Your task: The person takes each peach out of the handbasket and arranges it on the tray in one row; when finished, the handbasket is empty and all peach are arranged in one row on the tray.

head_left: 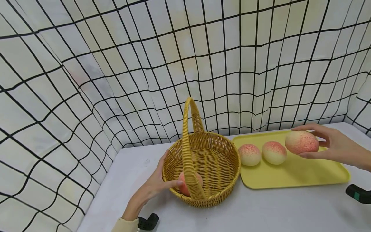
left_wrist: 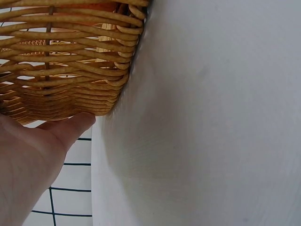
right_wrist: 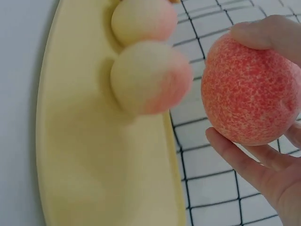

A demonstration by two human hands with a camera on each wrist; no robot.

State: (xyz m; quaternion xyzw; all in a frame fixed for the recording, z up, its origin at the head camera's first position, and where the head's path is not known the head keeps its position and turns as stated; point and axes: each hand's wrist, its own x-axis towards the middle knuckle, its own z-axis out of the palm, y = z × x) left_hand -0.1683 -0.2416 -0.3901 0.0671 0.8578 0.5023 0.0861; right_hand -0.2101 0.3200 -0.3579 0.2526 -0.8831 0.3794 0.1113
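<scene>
A golden wicker basket (head_left: 214, 193) with a tall arched handle (head_left: 186, 145) stands on the table. My left hand (head_left: 156, 178) holds its left side, thumb over the rim and fingers along the outer wall; the left wrist view shows part of this hand (left_wrist: 42, 146) against the weave. One pink peach (head_left: 185, 188) lies inside, partly hidden by the handle. Above the right part of a yellow tray (head_left: 304, 174), my right hand (head_left: 333, 145) grips another peach (right_wrist: 251, 92) between thumb and fingers. Two more peaches, a left one (head_left: 249, 154) and a right one (head_left: 274, 152), rest on the tray.
The tray lies directly right of the basket on a white-covered table (head_left: 261, 209). White cloth with a black grid (head_left: 203, 64) rises behind the table and along its left side. Black wrist devices show below the left hand (head_left: 148, 222) and the right hand (head_left: 357, 194).
</scene>
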